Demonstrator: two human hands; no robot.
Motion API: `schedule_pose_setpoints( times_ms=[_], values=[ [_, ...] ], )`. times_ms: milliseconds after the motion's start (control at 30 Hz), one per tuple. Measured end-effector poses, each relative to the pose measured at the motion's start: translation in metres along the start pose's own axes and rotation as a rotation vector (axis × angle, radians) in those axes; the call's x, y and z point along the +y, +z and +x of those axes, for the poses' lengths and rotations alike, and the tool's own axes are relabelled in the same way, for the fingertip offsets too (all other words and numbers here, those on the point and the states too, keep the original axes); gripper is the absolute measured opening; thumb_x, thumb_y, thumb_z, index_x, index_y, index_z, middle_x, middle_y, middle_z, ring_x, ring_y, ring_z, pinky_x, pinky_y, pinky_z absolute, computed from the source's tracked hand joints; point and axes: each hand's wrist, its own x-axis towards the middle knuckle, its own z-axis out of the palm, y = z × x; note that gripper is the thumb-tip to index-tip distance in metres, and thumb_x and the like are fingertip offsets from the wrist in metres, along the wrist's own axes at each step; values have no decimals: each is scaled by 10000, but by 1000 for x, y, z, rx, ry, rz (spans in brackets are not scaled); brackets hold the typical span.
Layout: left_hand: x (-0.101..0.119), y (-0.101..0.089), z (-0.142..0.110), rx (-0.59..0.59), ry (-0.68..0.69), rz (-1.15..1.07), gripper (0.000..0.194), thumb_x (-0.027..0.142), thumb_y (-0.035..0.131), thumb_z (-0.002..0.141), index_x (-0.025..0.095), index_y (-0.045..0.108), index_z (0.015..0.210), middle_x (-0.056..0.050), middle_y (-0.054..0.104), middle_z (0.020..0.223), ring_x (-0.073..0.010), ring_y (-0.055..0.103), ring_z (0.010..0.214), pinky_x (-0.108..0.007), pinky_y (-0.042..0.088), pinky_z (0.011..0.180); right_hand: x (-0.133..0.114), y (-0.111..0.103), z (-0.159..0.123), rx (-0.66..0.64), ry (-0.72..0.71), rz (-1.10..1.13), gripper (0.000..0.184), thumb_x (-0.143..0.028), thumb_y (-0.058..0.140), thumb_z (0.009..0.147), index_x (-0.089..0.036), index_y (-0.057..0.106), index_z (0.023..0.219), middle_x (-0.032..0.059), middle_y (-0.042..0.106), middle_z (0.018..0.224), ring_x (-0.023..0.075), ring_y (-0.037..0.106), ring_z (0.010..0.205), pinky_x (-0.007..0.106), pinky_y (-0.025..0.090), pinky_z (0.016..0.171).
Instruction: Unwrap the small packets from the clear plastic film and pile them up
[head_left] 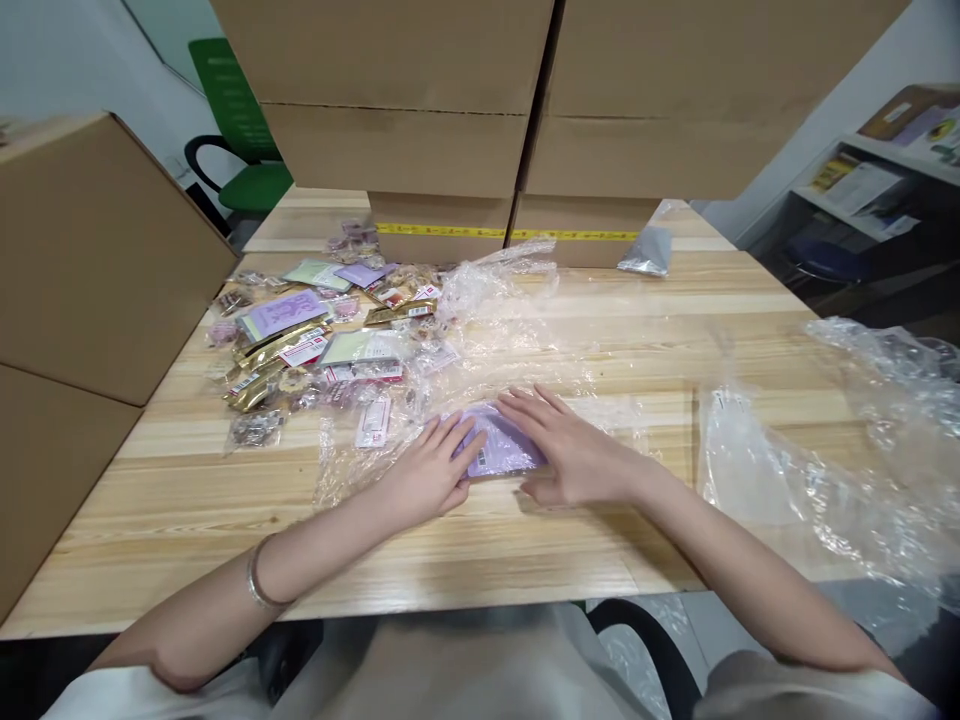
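Observation:
A flat purple packet (pixel 501 446) with a small barcode lies on clear plastic wrap (pixel 517 345) near the table's front edge. My left hand (pixel 429 470) rests on the packet's left side, fingers stretched out. From the right, my right hand (pixel 566 445) lies over the packet's upper right corner with its fingers extended and thumb apart. Neither hand closes round the packet. Left of the wrap is a pile of small packaged goods: a purple packet (pixel 283 314), gold foil packets (pixel 259 385) and a white label card (pixel 373 422).
Large cardboard boxes (pixel 405 140) stand at the back, with a yellow measuring tape (pixel 442 230) along them. Another carton (pixel 97 250) stands at the left. Crumpled clear plastic (pixel 862 450) covers the table's right end. A grey pouch (pixel 648 250) lies at the back right.

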Motion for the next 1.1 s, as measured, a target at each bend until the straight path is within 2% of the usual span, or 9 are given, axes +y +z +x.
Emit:
schedule_pose_setpoints(
  times_ms=[67, 233, 367, 500, 700, 800, 933, 1033, 1100],
  values=[
    [-2, -2, 1, -63, -28, -28, 594, 184, 533, 875, 81, 389, 1442, -241, 425, 1488, -374, 346, 1422, -550, 327, 1142, -7, 5, -15, 27, 0, -94, 851, -240, 664, 794, -100, 276, 1538, 188, 275, 1583, 320, 221, 1479, 547, 165, 1214],
    [-16, -10, -8, -130, -33, -147, 631, 20, 347, 885, 153, 324, 1502, -157, 347, 1563, -264, 249, 1479, -498, 292, 1174, 4, -1, -43, -8, 101, -1, 672, -15, 419, 878, -270, 399, 1499, 58, 491, 1463, 230, 537, 1297, 451, 452, 1094],
    [-36, -40, -24, -141, -68, -436, 567, 95, 389, 936, 262, 413, 1477, -51, 441, 1521, -184, 447, 1381, -367, 360, 1149, 31, -34, -49, -106, 236, 318, 506, -158, 432, 952, -341, 512, 1417, -24, 560, 1401, 216, 577, 1254, 431, 451, 1090],
    [-55, -71, -31, -271, -203, -793, 351, 307, 432, 991, 311, 654, 1263, -10, 659, 1301, -196, 640, 1173, -343, 478, 1025, 54, -58, -41, -138, 370, 549, 368, -406, 473, 960, -265, 702, 1211, 27, 663, 1286, 250, 612, 1199, 448, 443, 1075],
    [-77, -73, -28, -422, -537, -1134, 368, 504, 544, 905, 211, 760, 955, -59, 780, 927, -214, 731, 863, -325, 557, 801, 71, -57, -30, -174, 468, 717, 494, -621, 526, 874, -191, 746, 976, 69, 725, 997, 230, 640, 914, 370, 495, 873],
    [-85, -64, -29, -432, -543, -1059, 442, 577, 549, 871, 193, 736, 755, -37, 744, 733, -180, 677, 662, -275, 519, 661, 77, -48, -28, -244, 540, 750, 509, -661, 554, 830, -179, 718, 821, 16, 663, 745, 145, 547, 639, 275, 438, 621],
    [-78, -58, -32, -406, -518, -750, 500, 590, 468, 897, 191, 649, 657, -13, 653, 615, -158, 573, 557, -248, 403, 542, 84, -40, -35, -324, 637, 691, 443, -614, 652, 761, -176, 636, 694, -7, 600, 627, 122, 490, 560, 254, 366, 540],
    [-64, -60, -37, -320, -545, -467, 409, 545, 458, 913, 218, 694, 983, -19, 670, 700, -188, 595, 621, -253, 377, 564, 88, -41, -46, -329, 712, 471, 374, -559, 701, 713, -190, 640, 718, 5, 626, 644, 155, 531, 581, 271, 384, 539],
    [-57, -64, -41, -292, -536, -359, 520, 542, 474, 911, 272, 535, 1351, -27, 700, 812, -209, 632, 695, -253, 394, 603, 86, -44, -53, -270, 694, 346, 339, -525, 696, 725, -201, 670, 821, 21, 663, 726, 188, 587, 644, 293, 439, 581]
  ],
)
